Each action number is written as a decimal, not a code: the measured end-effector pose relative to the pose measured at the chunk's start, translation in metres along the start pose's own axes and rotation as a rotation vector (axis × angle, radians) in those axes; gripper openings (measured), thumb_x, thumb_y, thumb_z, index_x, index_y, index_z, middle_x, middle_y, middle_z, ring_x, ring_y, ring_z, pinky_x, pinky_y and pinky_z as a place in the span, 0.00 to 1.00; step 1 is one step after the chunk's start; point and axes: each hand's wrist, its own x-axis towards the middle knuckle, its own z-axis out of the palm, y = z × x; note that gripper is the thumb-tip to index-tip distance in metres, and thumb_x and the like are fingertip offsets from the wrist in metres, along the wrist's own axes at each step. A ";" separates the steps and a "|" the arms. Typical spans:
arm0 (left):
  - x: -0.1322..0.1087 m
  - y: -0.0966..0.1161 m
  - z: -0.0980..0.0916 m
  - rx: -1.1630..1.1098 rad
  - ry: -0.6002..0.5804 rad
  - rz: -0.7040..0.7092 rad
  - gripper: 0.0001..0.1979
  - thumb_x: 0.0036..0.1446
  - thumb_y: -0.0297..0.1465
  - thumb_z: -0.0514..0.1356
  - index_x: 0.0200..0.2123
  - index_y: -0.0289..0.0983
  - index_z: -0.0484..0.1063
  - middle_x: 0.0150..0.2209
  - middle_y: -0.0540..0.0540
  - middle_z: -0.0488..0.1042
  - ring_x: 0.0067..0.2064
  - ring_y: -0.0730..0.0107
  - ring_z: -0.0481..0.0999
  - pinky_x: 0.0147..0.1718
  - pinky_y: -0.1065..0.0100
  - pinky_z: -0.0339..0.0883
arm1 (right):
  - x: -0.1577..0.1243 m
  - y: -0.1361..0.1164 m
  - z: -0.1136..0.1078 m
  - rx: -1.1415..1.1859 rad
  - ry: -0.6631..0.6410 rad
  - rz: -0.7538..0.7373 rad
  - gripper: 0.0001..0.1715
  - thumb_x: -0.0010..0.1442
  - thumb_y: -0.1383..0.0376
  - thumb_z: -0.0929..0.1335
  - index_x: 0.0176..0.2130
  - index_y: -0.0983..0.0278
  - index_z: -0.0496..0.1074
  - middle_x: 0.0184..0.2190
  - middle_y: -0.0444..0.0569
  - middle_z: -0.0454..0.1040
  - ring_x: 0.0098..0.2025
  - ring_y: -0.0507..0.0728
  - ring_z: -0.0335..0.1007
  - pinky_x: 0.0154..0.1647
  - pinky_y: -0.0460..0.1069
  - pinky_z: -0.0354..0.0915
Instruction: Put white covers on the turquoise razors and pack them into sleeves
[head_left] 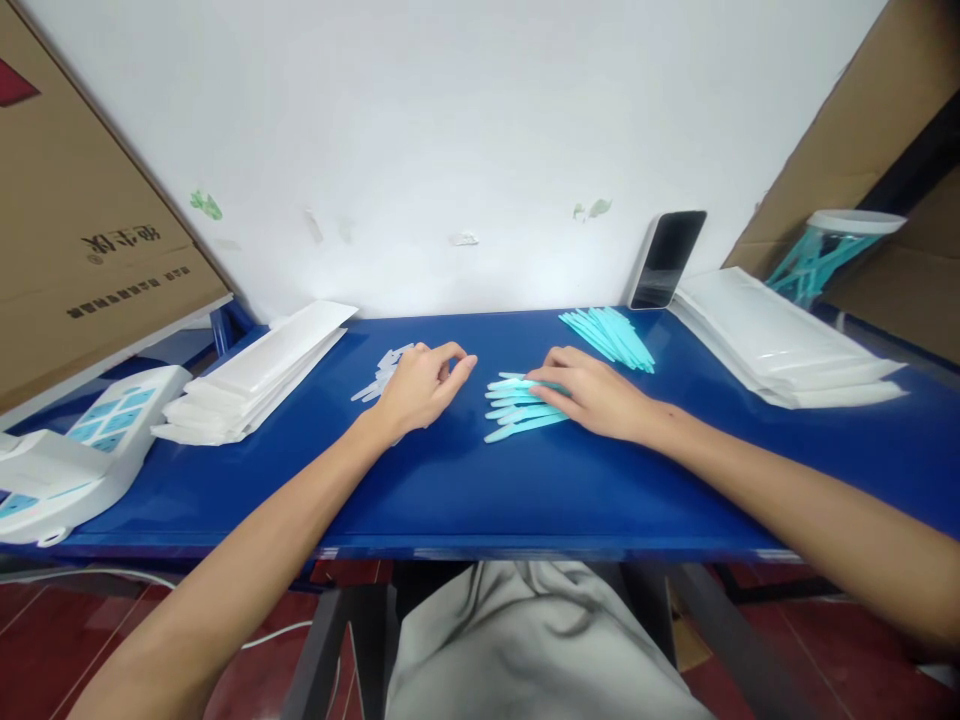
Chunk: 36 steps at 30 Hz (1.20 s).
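Note:
A row of slim turquoise eyebrow razors (517, 424), with paler translucent covers at their left ends, lies fanned out on the blue table. My right hand (589, 390) is over their right ends, thumb and fingertips closed on a razor among them. To the left, my left hand (424, 385) hovers by a small pile of translucent caps (385, 368) and partly hides it. Its fingers are curled, with thumb and forefinger tips close together, pointing right. Whatever is between them is too small to make out. Behind my right hand lies a second bunch of turquoise razors (611, 337).
White packets are stacked at left (255, 375) and right (780, 335). A phone (667, 260) leans against the wall. A clear jar (832, 255) of turquoise sticks stands at far right. A white device with blue keys (112, 430) sits at left, below a cardboard box (97, 200).

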 end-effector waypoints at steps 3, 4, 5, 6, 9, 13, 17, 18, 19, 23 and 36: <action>0.000 0.001 -0.005 0.012 0.089 -0.052 0.19 0.70 0.41 0.51 0.33 0.37 0.74 0.18 0.54 0.66 0.21 0.73 0.64 0.30 0.67 0.56 | 0.000 -0.001 0.002 0.027 -0.037 0.022 0.24 0.73 0.55 0.59 0.50 0.62 0.78 0.43 0.57 0.73 0.45 0.63 0.71 0.48 0.59 0.68; 0.001 -0.001 -0.007 0.036 0.107 -0.059 0.20 0.70 0.41 0.50 0.32 0.37 0.74 0.18 0.53 0.65 0.21 0.73 0.63 0.29 0.67 0.56 | 0.000 -0.002 0.002 0.037 -0.054 0.033 0.25 0.73 0.54 0.58 0.51 0.63 0.78 0.44 0.57 0.73 0.46 0.64 0.71 0.49 0.60 0.68; 0.001 -0.006 -0.009 0.070 0.118 -0.064 0.20 0.70 0.41 0.50 0.30 0.37 0.73 0.18 0.53 0.65 0.21 0.72 0.63 0.29 0.67 0.56 | 0.000 -0.002 0.002 0.048 -0.070 0.043 0.26 0.73 0.54 0.58 0.53 0.63 0.77 0.45 0.58 0.73 0.47 0.64 0.71 0.50 0.60 0.68; 0.002 -0.013 -0.011 0.116 0.127 -0.070 0.21 0.70 0.40 0.49 0.29 0.37 0.73 0.19 0.52 0.66 0.22 0.71 0.64 0.29 0.67 0.57 | 0.000 -0.003 0.002 0.060 -0.082 0.052 0.27 0.73 0.53 0.58 0.55 0.63 0.76 0.47 0.58 0.73 0.48 0.65 0.70 0.50 0.60 0.68; 0.003 -0.046 -0.021 0.299 0.167 -0.102 0.21 0.69 0.39 0.49 0.29 0.37 0.74 0.30 0.44 0.75 0.35 0.63 0.75 0.39 0.64 0.65 | -0.001 -0.005 -0.003 0.080 -0.124 0.067 0.33 0.73 0.49 0.56 0.64 0.63 0.69 0.53 0.60 0.72 0.53 0.66 0.69 0.54 0.61 0.67; -0.003 -0.100 -0.045 0.444 0.138 -0.344 0.23 0.67 0.38 0.49 0.60 0.33 0.68 0.58 0.35 0.74 0.58 0.50 0.73 0.59 0.53 0.63 | -0.005 -0.007 -0.013 0.008 -0.234 0.075 0.39 0.68 0.42 0.59 0.70 0.57 0.61 0.62 0.59 0.68 0.59 0.72 0.68 0.57 0.66 0.64; -0.020 -0.139 -0.078 0.618 0.089 -0.667 0.35 0.65 0.43 0.51 0.70 0.30 0.54 0.69 0.27 0.57 0.71 0.36 0.53 0.65 0.38 0.50 | -0.008 -0.009 -0.020 -0.006 -0.322 0.087 0.41 0.69 0.41 0.56 0.73 0.54 0.55 0.67 0.57 0.65 0.65 0.73 0.63 0.60 0.67 0.62; -0.025 -0.145 -0.085 0.653 0.086 -0.752 0.35 0.65 0.44 0.51 0.69 0.31 0.55 0.71 0.27 0.54 0.72 0.33 0.49 0.65 0.34 0.47 | -0.008 -0.010 -0.021 -0.004 -0.332 0.083 0.41 0.69 0.41 0.56 0.73 0.55 0.55 0.67 0.57 0.65 0.66 0.73 0.62 0.61 0.67 0.62; -0.029 -0.150 -0.091 0.675 0.066 -0.838 0.37 0.63 0.46 0.52 0.69 0.32 0.55 0.71 0.25 0.53 0.72 0.29 0.48 0.63 0.31 0.47 | -0.008 -0.010 -0.021 -0.005 -0.335 0.084 0.41 0.69 0.41 0.55 0.73 0.56 0.55 0.67 0.57 0.65 0.66 0.72 0.63 0.61 0.66 0.62; -0.039 -0.158 -0.101 0.657 -0.108 -0.956 0.35 0.62 0.45 0.53 0.68 0.33 0.58 0.62 0.22 0.67 0.63 0.25 0.65 0.57 0.26 0.49 | -0.006 -0.012 -0.020 -0.066 -0.242 0.163 0.38 0.69 0.45 0.57 0.70 0.58 0.61 0.64 0.58 0.69 0.62 0.73 0.67 0.55 0.66 0.67; -0.021 -0.128 -0.105 0.533 0.703 -0.270 0.18 0.69 0.38 0.48 0.51 0.35 0.71 0.49 0.33 0.72 0.53 0.46 0.71 0.52 0.45 0.64 | -0.005 -0.006 -0.013 0.051 -0.002 0.124 0.26 0.63 0.58 0.63 0.56 0.62 0.75 0.58 0.56 0.75 0.57 0.69 0.72 0.55 0.63 0.68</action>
